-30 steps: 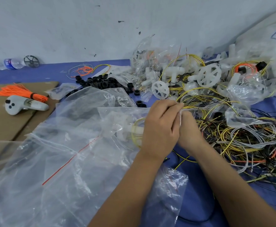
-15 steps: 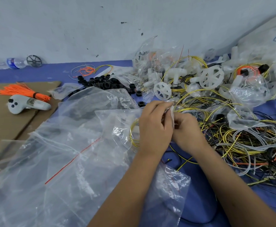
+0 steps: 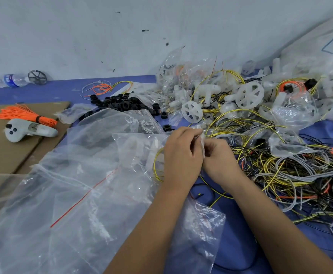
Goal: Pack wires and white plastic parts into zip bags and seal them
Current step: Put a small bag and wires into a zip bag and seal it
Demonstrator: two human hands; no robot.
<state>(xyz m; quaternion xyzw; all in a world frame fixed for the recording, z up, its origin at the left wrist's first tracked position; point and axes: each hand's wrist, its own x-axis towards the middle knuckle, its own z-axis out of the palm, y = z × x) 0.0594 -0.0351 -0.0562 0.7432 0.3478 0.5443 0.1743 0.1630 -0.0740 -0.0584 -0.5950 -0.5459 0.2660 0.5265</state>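
Both forearms are showing bare to the elbow; the left hand (image 3: 181,155) and right hand (image 3: 220,161) are wearing no gloves, rings or watch.

We work on a blue surface (image 3: 238,234) against a pale wall. On it at left lie cardboard sheets (image 3: 13,153), carrying an orange wire bundle (image 3: 23,115) and a white controller (image 3: 29,131). Loose clear bags (image 3: 62,204) cover the near left. Black rings (image 3: 120,103) sit mid-back; a water bottle (image 3: 9,81) lies far left. Tangled wires (image 3: 292,175) and white plastic parts (image 3: 248,95) fill the right.
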